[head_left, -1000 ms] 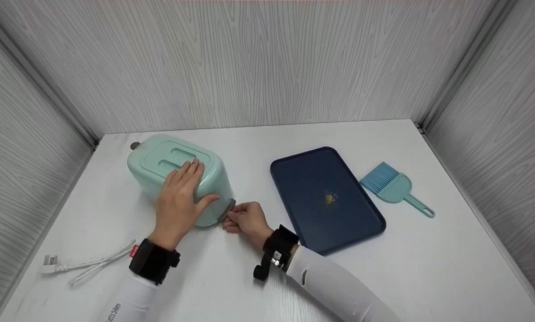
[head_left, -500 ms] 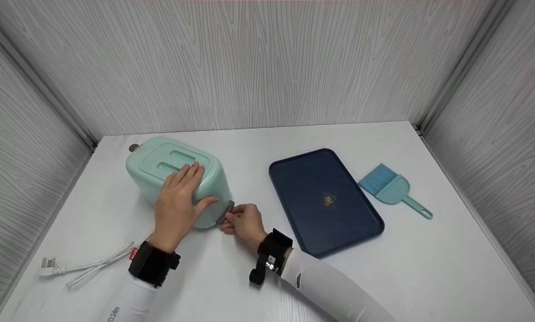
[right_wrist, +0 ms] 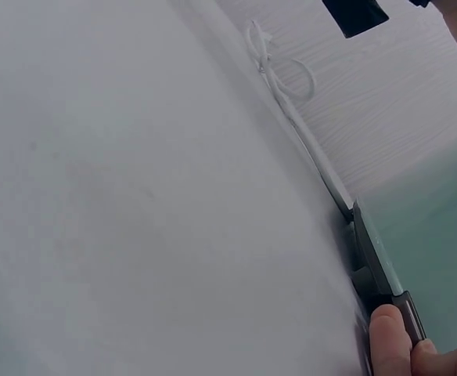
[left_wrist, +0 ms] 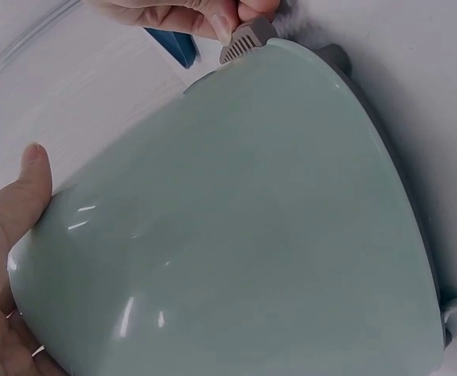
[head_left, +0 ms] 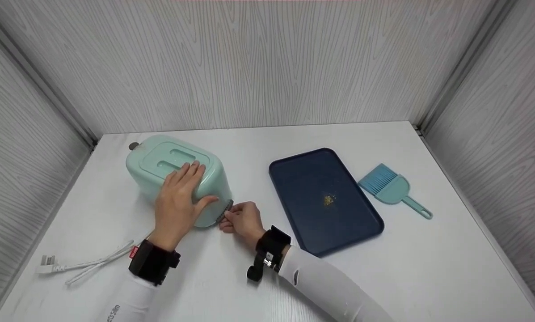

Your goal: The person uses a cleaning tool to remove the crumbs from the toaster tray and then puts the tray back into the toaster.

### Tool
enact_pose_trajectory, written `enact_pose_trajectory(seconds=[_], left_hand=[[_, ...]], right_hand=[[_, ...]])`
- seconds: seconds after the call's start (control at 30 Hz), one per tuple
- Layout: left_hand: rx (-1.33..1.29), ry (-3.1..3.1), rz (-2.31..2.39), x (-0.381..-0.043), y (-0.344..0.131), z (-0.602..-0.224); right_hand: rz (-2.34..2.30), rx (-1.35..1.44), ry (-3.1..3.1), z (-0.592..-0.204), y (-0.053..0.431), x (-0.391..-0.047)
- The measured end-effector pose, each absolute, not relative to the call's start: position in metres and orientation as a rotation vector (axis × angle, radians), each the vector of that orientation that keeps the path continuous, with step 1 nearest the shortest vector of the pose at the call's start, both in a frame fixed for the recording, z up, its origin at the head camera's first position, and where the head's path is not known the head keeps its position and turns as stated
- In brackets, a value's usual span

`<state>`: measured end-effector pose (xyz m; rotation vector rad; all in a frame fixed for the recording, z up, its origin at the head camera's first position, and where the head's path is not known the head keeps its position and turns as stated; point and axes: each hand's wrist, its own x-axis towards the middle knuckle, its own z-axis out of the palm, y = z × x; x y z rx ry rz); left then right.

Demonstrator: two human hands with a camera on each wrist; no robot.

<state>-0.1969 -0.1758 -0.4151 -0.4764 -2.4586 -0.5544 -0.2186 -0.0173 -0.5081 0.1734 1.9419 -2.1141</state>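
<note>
A mint-green toaster (head_left: 216,181) with two slots in its top stands at the left of the table. My left hand (head_left: 175,208) lies flat on its top and near side, fingers straight and thumb spread. At the toaster's lower right end, my right hand (head_left: 244,220) pinches a grey ribbed tab (head_left: 225,211) between thumb and fingers. The left wrist view shows this tab (left_wrist: 246,41) jutting out at the toaster's dark base. In the right wrist view, fingertips (right_wrist: 389,333) press on the tab's underside, close above the table.
Right of the toaster lies a dark blue tray (head_left: 312,170) with a small pile of yellowish crumbs (head_left: 329,199). A teal brush (head_left: 392,188) with a dustpan-like shape rests beyond its right edge. The toaster's white cord and plug (head_left: 95,264) lie front left. Wood-grain panels (head_left: 258,62) enclose the table.
The right hand has shifted very slightly left, still pinching the tab at the toaster's end. The left hand keeps its place on the toaster.
</note>
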Motion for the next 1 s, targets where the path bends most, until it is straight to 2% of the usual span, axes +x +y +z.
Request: enact_pose_trajectory(seconds=[1.0], left_hand=[[-0.468, -2.47, -0.572, -0.196, -0.1772, -0.4128]], right_hand=[[-2.02, 0.127, 2.032, -0.5047, -0.0188, -0.2242]])
